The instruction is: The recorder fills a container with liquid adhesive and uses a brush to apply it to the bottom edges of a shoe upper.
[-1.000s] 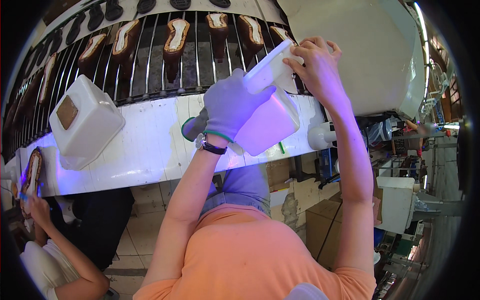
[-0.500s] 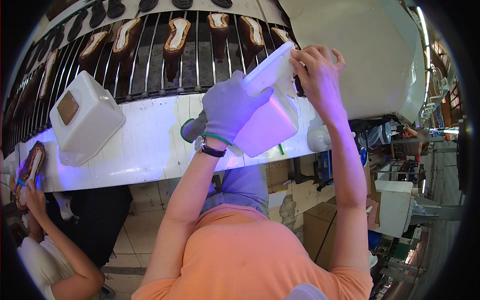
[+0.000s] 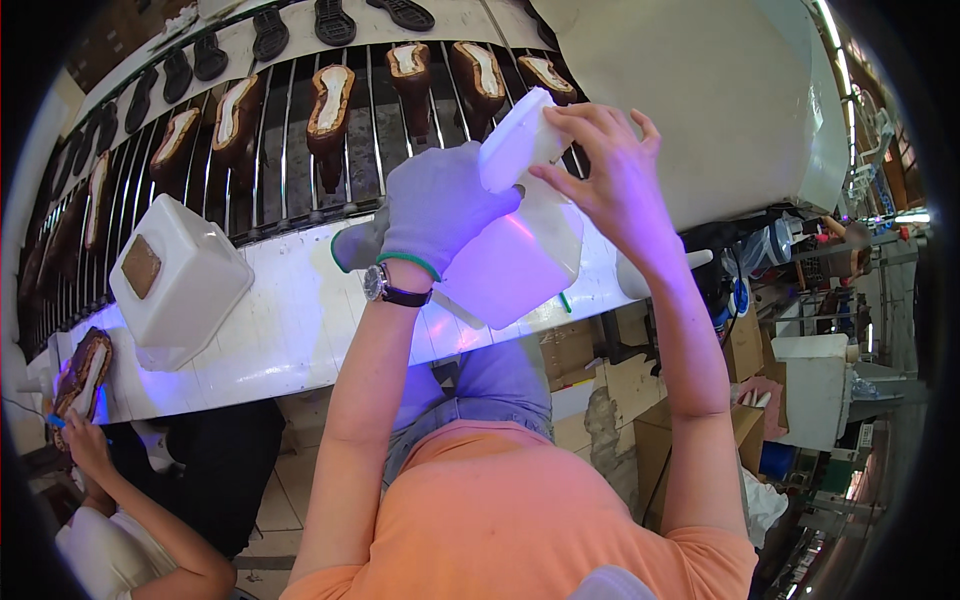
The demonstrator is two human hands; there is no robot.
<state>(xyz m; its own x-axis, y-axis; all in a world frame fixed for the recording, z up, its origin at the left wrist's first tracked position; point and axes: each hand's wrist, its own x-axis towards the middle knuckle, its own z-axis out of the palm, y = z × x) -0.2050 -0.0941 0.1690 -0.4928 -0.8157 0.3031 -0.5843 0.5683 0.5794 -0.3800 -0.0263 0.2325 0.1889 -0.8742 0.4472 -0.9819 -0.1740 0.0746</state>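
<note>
My left hand wears a grey glove with a green cuff. Its fingers are closed on a white slab-like piece with a thick rim, which it holds tilted up; its exact kind is not clear. My right hand is bare, and its thumb and fingertips grip the piece's upper right end. Just below both hands, a white boxy plastic container rests at the table's near edge, partly covered by the glove. A small green strip shows beside the container.
Upturned brown shoe uppers with white undersides lie on a metal-barred rack. Black soles line the far ledge. Left stands an upturned white container with a brown square. Beyond it, another person's hand works on a shoe.
Both hands and the white piece have shifted slightly left in view. The piece has turned to show more of its broad face. My right thumb now stands further from the fingers.
</note>
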